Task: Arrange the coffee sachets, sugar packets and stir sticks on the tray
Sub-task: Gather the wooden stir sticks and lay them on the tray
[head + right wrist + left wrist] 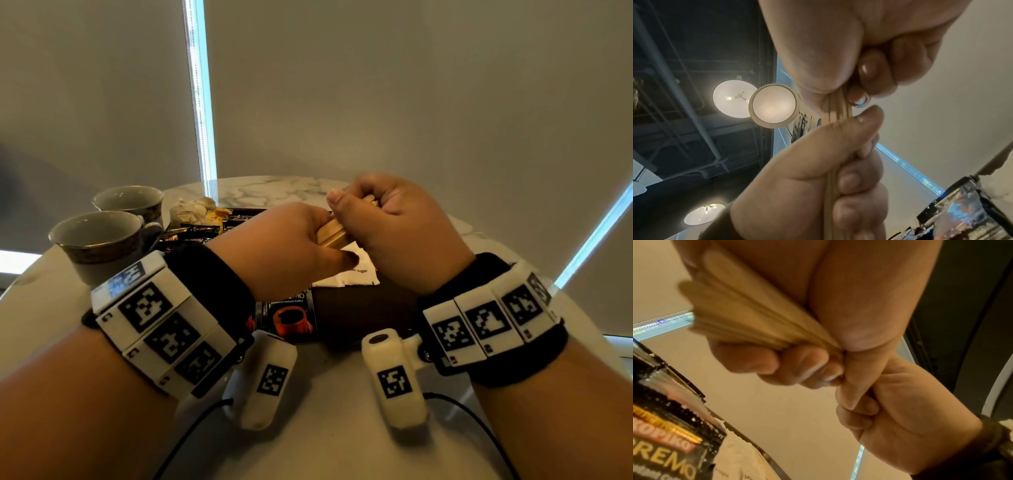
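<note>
Both my hands hold one bundle of wooden stir sticks [331, 233] above the dark brown tray [366, 311]. My left hand [313, 240] grips the near end between thumb and fingers. My right hand [356, 212] curls round the far end. In the left wrist view the stir sticks [748, 316] fan out from my left fingers [777, 366]. In the right wrist view the stir sticks [838, 108] run between the two fists. A black coffee sachet [291, 318] and a white sugar packet [346, 278] lie on the tray beneath my hands.
Two empty cups [99, 240] [132, 202] stand at the table's left. Behind them lie a crumpled pale wrapper [191, 209] and several dark and yellow sachets [205, 228]. The round marble table [274, 188] ends close to a grey blind.
</note>
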Motion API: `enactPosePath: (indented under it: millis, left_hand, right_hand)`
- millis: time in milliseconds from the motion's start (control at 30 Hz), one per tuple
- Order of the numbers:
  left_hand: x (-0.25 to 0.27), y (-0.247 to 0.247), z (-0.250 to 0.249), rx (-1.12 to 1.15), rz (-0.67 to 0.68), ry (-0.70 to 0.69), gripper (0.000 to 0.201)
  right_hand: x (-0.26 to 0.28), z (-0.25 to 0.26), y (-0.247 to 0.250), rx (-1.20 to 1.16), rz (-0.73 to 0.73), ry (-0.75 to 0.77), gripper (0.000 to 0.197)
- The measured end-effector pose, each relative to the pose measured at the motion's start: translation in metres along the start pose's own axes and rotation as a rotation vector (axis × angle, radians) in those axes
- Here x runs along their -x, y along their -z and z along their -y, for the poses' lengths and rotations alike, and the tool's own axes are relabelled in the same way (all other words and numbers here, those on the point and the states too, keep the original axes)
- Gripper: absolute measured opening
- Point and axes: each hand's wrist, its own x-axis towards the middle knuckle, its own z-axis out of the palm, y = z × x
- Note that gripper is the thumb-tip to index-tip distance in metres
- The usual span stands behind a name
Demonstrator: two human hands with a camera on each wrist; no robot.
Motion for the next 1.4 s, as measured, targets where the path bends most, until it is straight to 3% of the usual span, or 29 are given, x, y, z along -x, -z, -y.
enactPosePath:
  millis: [167,267,400,500,600,667,800,967,1133,1200,1233,1300,1400]
  left_hand:
    - [-0.001,0.002,0.001,-0.032,-0.014,-0.002,0.014]
    - [-0.002,0.002,0.000,-0.059,-0.002,0.010,0.016]
    - [0.000,0.002,-0.003,-0.149,0.032,0.034,0.020]
    - [0.001,0.000,-0.007,-0.197,0.049,0.024,0.021]
    - [0.000,-0.003,-0.010,-0.216,0.068,0.019,0.017]
    - [0.000,-0.004,-0.010,-0.207,0.081,0.037,0.015]
    - [0.001,-0.002,-0.008,-0.229,0.079,0.037,0.017]
    - [-0.001,-0.005,-0.010,-0.239,0.103,0.038,0.015]
    - [-0.004,-0.004,-0.008,-0.229,0.111,0.031,0.014]
    - [-0.004,-0.005,-0.005,-0.196,0.103,0.024,0.013]
    - [-0.004,-0.005,-0.004,-0.140,0.082,0.010,0.012]
    - [-0.002,-0.003,-0.001,0.120,-0.028,-0.038,0.012]
    - [-0.006,0.003,0.007,0.531,-0.337,-0.145,0.018]
  right_hand:
    - [0.000,0.002,0.002,0.038,0.069,0.026,0.036]
    - [-0.002,-0.001,0.005,0.062,0.093,-0.030,0.068]
    - [-0.013,-0.005,0.016,-0.357,-0.042,-0.179,0.113]
    - [-0.014,0.003,0.017,-0.556,-0.060,-0.171,0.103]
    - [-0.006,0.006,-0.002,-0.534,0.057,-0.133,0.139]
    - [-0.005,0.009,-0.006,-0.516,0.081,-0.106,0.147]
    - [-0.013,0.009,0.007,-0.617,-0.022,-0.119,0.162]
    - [-0.006,0.006,-0.013,-0.578,0.095,-0.118,0.153]
    - [-0.008,0.006,-0.014,-0.559,0.054,-0.183,0.151]
    - [-0.008,0.010,-0.012,-0.582,0.026,-0.245,0.141]
    - [-0.008,0.011,-0.009,-0.632,-0.015,-0.289,0.127]
    - [-0.010,0.005,-0.003,-0.777,-0.096,-0.387,0.094]
    - [-0.012,-0.009,0.000,-1.067,0.024,-0.623,0.095]
